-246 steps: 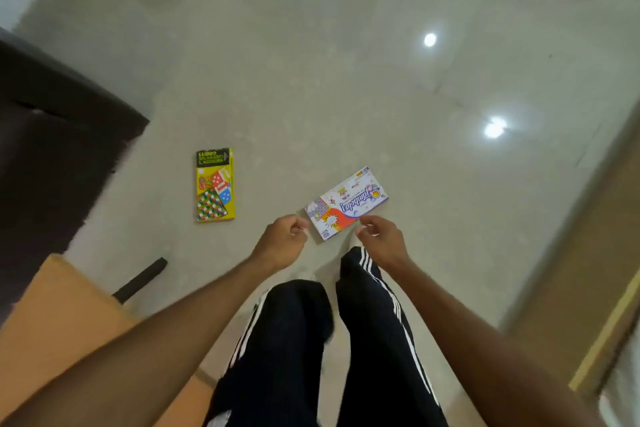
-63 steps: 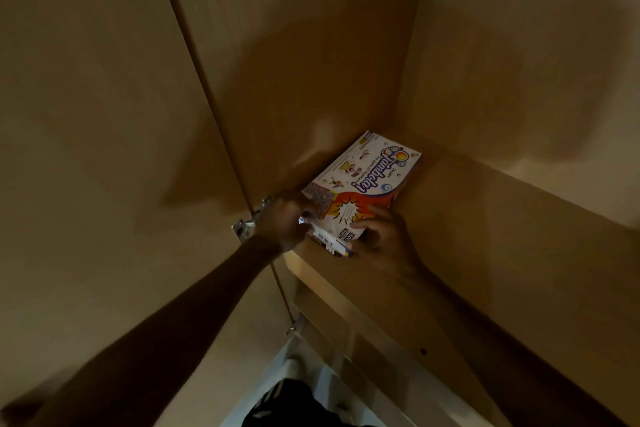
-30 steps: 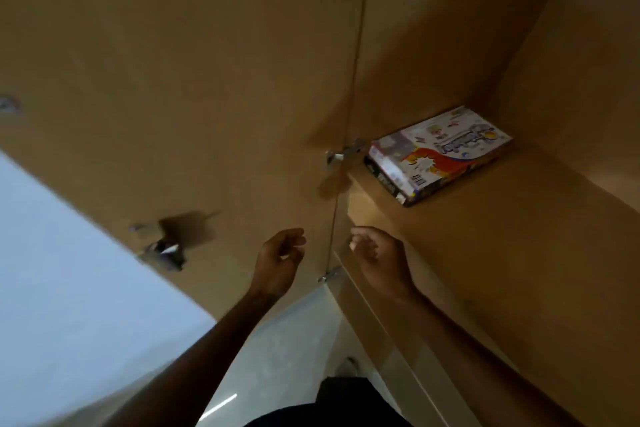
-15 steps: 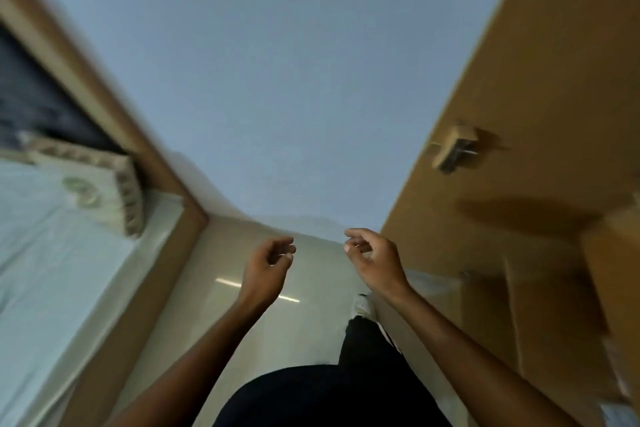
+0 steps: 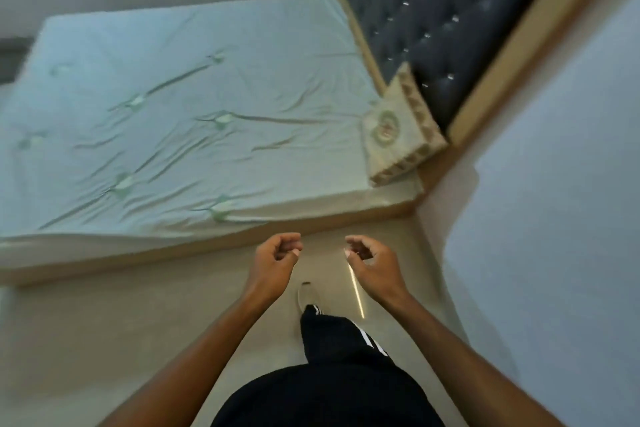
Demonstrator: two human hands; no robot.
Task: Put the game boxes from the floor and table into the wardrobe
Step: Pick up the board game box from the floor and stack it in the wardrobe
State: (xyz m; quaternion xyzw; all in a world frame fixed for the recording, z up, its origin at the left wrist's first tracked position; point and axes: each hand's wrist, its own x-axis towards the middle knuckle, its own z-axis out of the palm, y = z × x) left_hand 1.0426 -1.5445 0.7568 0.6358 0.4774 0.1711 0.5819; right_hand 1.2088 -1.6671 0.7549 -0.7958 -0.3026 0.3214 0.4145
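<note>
Game boxes not showing near the bed (image 5: 173, 97)
Left hand (image 5: 275, 262) and right hand (image 5: 372, 263) are hovering apart, loosely curled, holding nothing; fetching is seemingly remaining.

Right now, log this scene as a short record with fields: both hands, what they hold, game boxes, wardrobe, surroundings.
left hand: fingers loosely curled, holds nothing
right hand: fingers loosely curled, holds nothing
game boxes: none in view
wardrobe: not in view
bed: ahead, wrinkled pale green sheet
cushion: on the bed's corner, against the dark tufted headboard
floor: beige, beside the bed
</note>
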